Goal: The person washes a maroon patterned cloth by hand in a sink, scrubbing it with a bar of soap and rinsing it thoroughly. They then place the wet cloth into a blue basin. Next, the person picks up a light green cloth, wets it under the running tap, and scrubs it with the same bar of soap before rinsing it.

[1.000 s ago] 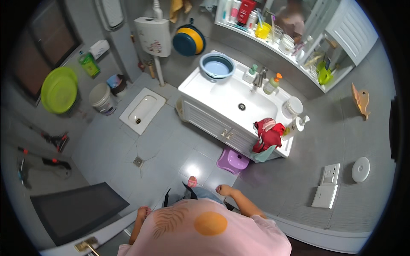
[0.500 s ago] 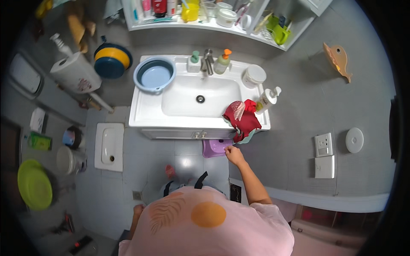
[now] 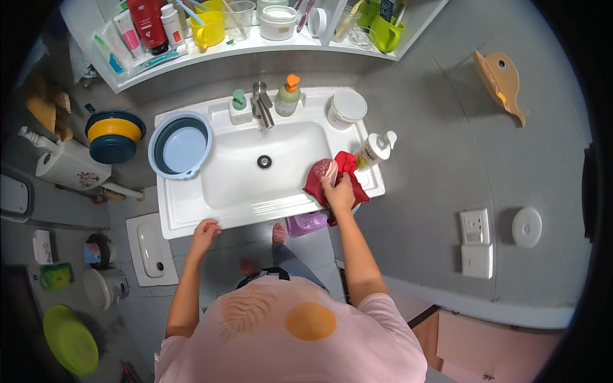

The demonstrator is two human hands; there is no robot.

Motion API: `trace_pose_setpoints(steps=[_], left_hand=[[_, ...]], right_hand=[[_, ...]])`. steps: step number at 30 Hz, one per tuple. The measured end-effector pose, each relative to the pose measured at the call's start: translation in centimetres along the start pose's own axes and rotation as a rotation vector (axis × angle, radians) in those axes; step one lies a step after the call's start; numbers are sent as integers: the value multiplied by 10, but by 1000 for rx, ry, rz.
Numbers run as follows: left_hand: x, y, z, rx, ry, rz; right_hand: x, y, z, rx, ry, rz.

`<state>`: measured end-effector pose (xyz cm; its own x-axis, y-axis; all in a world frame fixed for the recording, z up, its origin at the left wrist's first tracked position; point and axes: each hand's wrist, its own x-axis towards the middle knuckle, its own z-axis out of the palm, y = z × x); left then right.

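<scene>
My right hand (image 3: 341,193) is on a bunched red cloth (image 3: 352,165) at the right front corner of the white sink (image 3: 223,208). Its fingers close on the cloth beside a pale pink patterned part. A little green fabric shows under the red, and some of the cloth hangs over the front edge. My left hand (image 3: 205,233) is at the sink's front edge, left of the middle, with loosely bent fingers and nothing in it. Whether it touches the rim I cannot tell.
A blue basin (image 3: 185,148) stands on the sink's left side. Behind the bowl are a faucet (image 3: 261,105) and two soap dispensers; a white tub (image 3: 347,108) and a pump bottle (image 3: 373,151) line the right. A purple stool (image 3: 306,223) is below. Shelves (image 3: 255,50) hang above.
I have moved closer to the sink. My right hand has risen from beside the purple stool onto the red cloth. My left hand has come forward from my side to the sink's front edge.
</scene>
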<state>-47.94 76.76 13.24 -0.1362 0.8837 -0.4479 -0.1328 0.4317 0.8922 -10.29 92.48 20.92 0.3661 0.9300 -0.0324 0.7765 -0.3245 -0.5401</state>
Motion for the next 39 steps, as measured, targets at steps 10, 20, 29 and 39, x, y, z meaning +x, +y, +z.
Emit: trace_pose_setpoints(steps=[10, 20, 29, 39], left_hand=[[9, 23, 98, 205, -266, 18], [37, 143, 138, -236, -468, 296], [-6, 180, 53, -709, -412, 146], [-138, 146, -62, -729, 17, 371]], right_hand=[[49, 37, 38, 875, -373, 167], [-41, -78, -107, 1141, -536, -204], [-8, -74, -52, 391, -54, -488], [51, 51, 19, -560, -610, -253]])
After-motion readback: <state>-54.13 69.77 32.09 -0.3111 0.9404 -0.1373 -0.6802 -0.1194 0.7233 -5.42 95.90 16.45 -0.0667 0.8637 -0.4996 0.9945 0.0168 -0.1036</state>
